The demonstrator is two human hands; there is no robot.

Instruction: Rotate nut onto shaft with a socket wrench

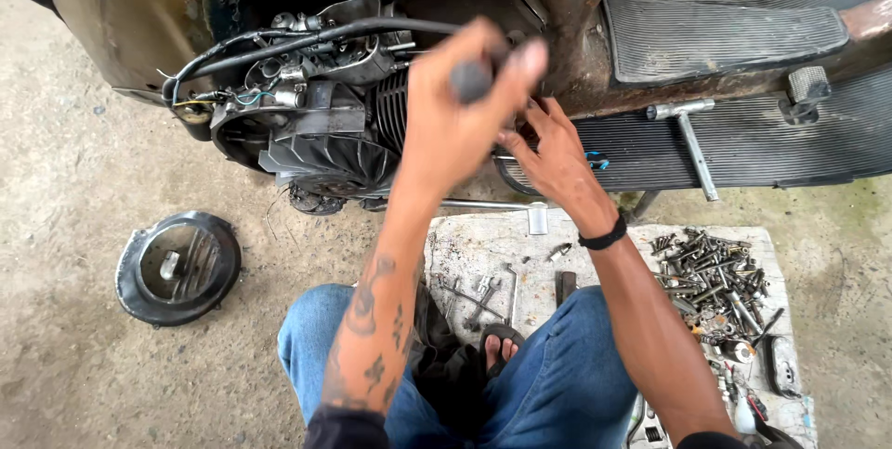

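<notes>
The left hand [460,105], upper centre of the frame, is closed around a dark tool handle [471,80]. The right hand [548,147], just right of it, reaches its fingers into the engine [325,105]; whether they grip anything cannot be told. A round cover [177,268] lies at lower left. Bolts [711,277] are heaped on the board [483,244] at lower right.
</notes>
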